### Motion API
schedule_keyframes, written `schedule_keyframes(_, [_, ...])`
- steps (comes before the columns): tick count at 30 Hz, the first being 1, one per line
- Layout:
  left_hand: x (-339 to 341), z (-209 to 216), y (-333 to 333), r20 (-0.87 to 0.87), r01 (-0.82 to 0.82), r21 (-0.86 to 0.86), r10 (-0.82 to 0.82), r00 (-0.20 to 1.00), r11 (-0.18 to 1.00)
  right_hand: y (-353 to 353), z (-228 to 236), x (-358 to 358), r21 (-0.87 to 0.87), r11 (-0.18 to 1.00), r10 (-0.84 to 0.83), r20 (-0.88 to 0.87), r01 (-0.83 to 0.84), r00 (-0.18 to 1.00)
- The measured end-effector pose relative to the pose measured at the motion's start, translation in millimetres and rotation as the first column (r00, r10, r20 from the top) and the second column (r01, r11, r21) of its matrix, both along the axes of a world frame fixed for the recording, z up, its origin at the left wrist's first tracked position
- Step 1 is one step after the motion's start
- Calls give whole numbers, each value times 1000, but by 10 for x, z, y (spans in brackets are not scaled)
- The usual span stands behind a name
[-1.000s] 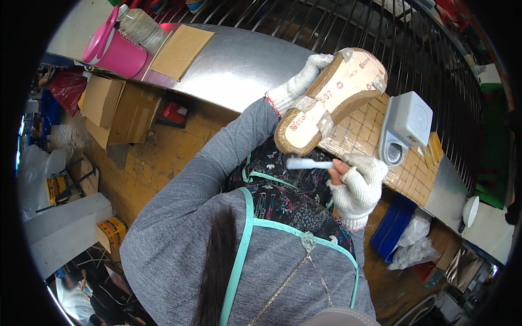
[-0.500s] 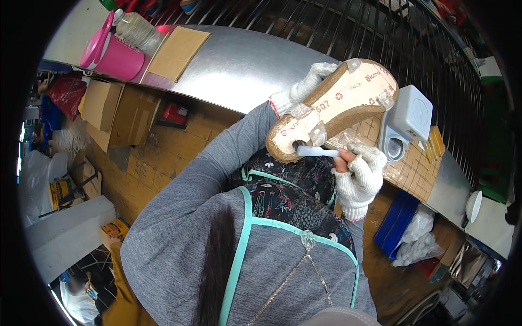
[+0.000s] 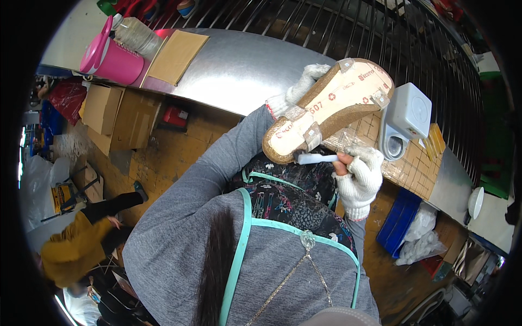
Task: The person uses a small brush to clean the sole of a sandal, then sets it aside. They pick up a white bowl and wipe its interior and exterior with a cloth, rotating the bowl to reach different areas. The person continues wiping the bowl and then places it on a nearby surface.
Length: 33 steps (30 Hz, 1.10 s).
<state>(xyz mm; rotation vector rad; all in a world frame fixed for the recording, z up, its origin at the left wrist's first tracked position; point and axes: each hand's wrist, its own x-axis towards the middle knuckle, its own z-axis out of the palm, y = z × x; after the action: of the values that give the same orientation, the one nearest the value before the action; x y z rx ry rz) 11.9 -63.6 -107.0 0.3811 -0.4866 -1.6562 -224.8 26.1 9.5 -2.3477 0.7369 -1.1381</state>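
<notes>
- Both hands are occupied as I watch remotely: the gloved left hand [image 3: 306, 87] grips the shoe sole [image 3: 328, 111] along its far side, fingers largely hidden behind it, while the gloved right hand [image 3: 359, 179] pinches the brush [image 3: 317, 158] with bare fingertips.
- I see the counter [image 3: 234, 65], a shiny metal top, running beyond the hands, so what it carries sits within arm's reach.
- On it, the tan board [image 3: 413, 174], marked with crossed lines, probably shields the metal beneath.
- I find the shoe sole lifted between the hands, pale face upward and narrow end toward the apron [image 3: 304, 212]; that slant seems to leave the near rim free for the right hand.
- The white container [image 3: 411, 111] stands on the board, its round cup [image 3: 395, 146] likely placed for the right hand's convenience.
- The brush lies crosswise, dark tip apparently meeting the rim near the narrow end; I judge the fingertip pinch gives fine control.
- Clear bands [image 3: 313, 136] cross the sole's edges; their purpose I cannot tell.
</notes>
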Motion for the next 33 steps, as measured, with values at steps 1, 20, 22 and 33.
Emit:
schedule_keyframes(1, [20, 31, 11, 6, 9, -17, -9, 1000, 1000, 7, 10, -1, 18, 1000, 1, 28, -1, 1000])
schedule_keyframes(20, [96, 1018, 681, 400, -334, 120, 262, 878, 935, 165, 0, 145, 28, 968, -248, -74, 251, 966])
schedule_keyframes(22, [89, 1011, 693, 393, -331, 137, 256, 883, 934, 141, 26, 147, -13, 977, -214, -142, 214, 967])
schedule_keyframes(33, [168, 963, 603, 455, -343, 88, 268, 849, 935, 158, -27, -13, 13, 995, -92, -115, 94, 989])
